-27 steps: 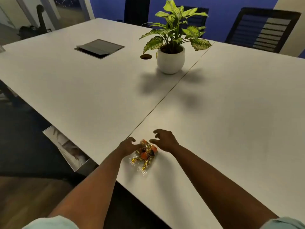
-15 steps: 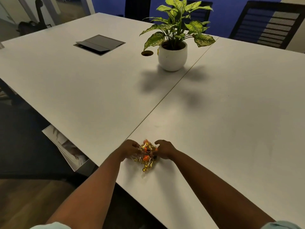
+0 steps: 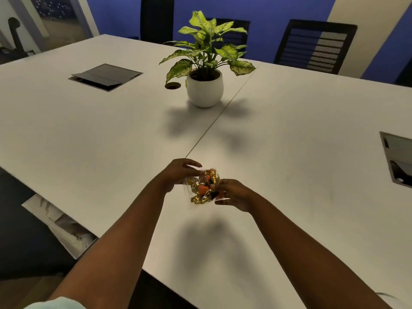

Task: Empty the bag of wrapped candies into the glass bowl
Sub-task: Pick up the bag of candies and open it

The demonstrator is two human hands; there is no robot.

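A small clear bag of wrapped candies [image 3: 203, 186], gold and orange wrappers showing through the plastic, hangs a little above the white table [image 3: 289, 152]. My left hand [image 3: 178, 173] grips the bag's upper left side. My right hand [image 3: 231, 194] grips its lower right side. A shadow lies on the table below the bag. No glass bowl shows clearly; only a thin curved edge [image 3: 386, 295] shows at the bottom right corner, and I cannot tell what it is.
A potted plant [image 3: 205, 85] in a white pot stands mid-table beside a round cable hole [image 3: 172, 85]. A dark cable hatch [image 3: 104, 76] lies at far left, another hatch [image 3: 399, 160] at the right edge. Office chairs [image 3: 314, 47] line the far side.
Both hands closed on the bag where it lay near the table's front edge, then lifted it off the surface and carried it slightly forward. The camera view also shifted.
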